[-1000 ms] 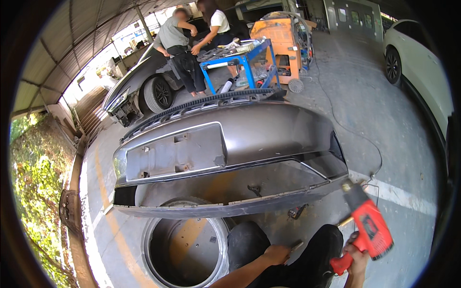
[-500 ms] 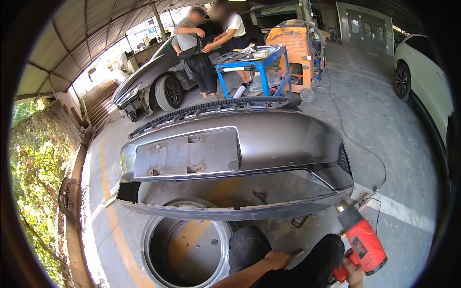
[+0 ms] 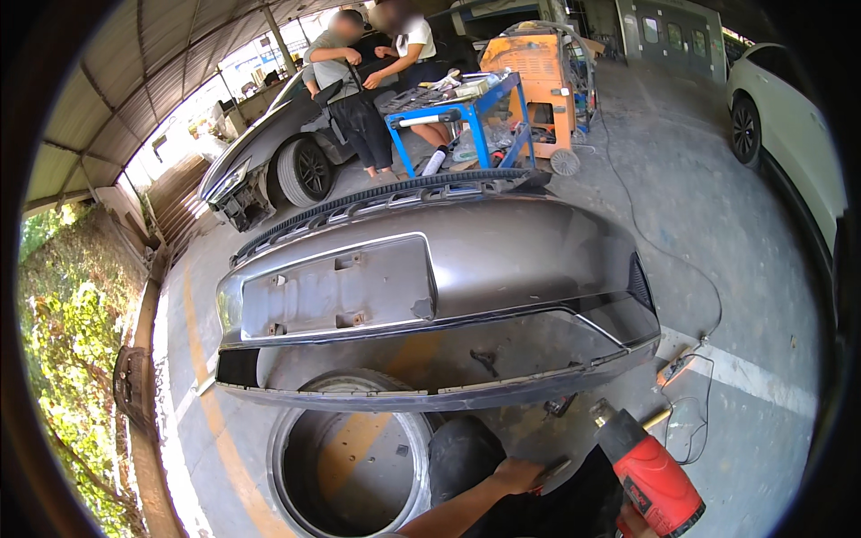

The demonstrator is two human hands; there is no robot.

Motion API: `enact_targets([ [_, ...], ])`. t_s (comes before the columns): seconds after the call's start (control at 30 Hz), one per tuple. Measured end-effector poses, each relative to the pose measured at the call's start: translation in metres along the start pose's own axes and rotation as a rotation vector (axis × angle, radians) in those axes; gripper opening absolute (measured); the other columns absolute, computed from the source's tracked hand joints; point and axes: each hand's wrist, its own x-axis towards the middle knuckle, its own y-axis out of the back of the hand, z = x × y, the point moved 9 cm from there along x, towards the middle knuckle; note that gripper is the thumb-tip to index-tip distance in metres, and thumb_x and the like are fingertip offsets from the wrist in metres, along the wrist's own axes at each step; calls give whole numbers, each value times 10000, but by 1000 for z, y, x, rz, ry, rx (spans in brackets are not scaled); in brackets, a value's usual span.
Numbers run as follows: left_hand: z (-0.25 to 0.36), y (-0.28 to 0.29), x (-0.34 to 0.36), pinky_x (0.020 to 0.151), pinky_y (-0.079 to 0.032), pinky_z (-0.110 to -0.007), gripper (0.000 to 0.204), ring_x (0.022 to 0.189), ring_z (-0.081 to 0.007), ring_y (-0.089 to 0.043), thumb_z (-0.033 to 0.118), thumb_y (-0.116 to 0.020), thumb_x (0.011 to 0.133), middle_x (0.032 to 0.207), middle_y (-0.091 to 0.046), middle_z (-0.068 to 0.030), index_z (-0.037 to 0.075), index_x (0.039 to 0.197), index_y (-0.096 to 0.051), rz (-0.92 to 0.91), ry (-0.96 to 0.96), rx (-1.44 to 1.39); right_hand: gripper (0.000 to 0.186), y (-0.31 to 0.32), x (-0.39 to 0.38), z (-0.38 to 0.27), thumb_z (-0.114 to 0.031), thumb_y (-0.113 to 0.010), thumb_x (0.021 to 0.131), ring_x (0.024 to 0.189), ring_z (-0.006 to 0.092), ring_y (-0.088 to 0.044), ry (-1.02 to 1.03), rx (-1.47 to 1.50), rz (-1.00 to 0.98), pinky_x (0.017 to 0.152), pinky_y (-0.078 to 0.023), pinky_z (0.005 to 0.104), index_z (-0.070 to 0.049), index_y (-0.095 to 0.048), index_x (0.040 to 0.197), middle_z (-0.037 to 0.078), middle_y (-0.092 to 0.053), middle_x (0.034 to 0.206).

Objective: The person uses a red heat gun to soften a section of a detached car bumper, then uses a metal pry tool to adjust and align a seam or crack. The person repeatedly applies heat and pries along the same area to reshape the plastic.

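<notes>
Just changed: the red heat gun (image 3: 653,484) has swung lower and inward, so for the work in hand its nozzle now sits nearer the flat tool (image 3: 554,471).
Right hand (image 3: 634,522): mostly hidden at the lower edge, what I see of it curled round the gun's grip.
Left hand (image 3: 516,477): closed round the flat tool, near the knee.
Bumper: one, grey (image 3: 511,255), ahead of the knees, its near edge passing above the far side of the round metal rim (image 3: 275,457); I can't tell whether they touch.
Rim count: one on the floor (image 3: 753,278), left of the knees.
Floor bits: one wooden handle (image 3: 659,418), one orange piece (image 3: 677,368), both beyond the bumper's near right corner.
Behind: two people, one blue trolley (image 3: 473,139), one orange machine (image 3: 529,59).
Cars: two, one dark (image 3: 260,145), one white (image 3: 789,100).
</notes>
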Motion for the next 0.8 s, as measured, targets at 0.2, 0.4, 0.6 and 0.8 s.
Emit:
enact_targets([
  [0.2,-6,-2,1,817,-569,-483,371,976,-356,-712,443,-556,973,1030,-730,-132,149,1168,-671,37,-18,-4,336,-4,-7,52,-328,-614,1023,419,88,-425,-488,267,-90,393,-303,267,-143,-598,743,-22,-504,556],
  [0.4,3,1,-2,837,-563,-482,355,1004,-347,-707,410,-574,965,1053,-725,-125,142,1182,-660,-3,-22,2,360,-12,-12,75,-239,-571,1046,365,84,-386,-438,407,-45,364,-272,249,-136,-562,701,-22,-469,513],
  [0.6,2,2,-7,839,-562,-484,350,1014,-347,-704,385,-594,959,1082,-716,-132,129,1192,-648,15,-38,11,316,-13,-2,32,-198,-600,1026,365,67,-378,-317,397,-123,350,-256,234,-123,-562,721,-23,-478,522],
  [0.8,3,0,-3,847,-559,-486,348,1032,-348,-697,373,-585,967,1112,-709,-117,122,1201,-639,2,-38,10,135,0,-3,73,-152,-646,987,463,113,-517,-357,427,19,421,-409,260,-102,-605,869,14,-598,653],
])
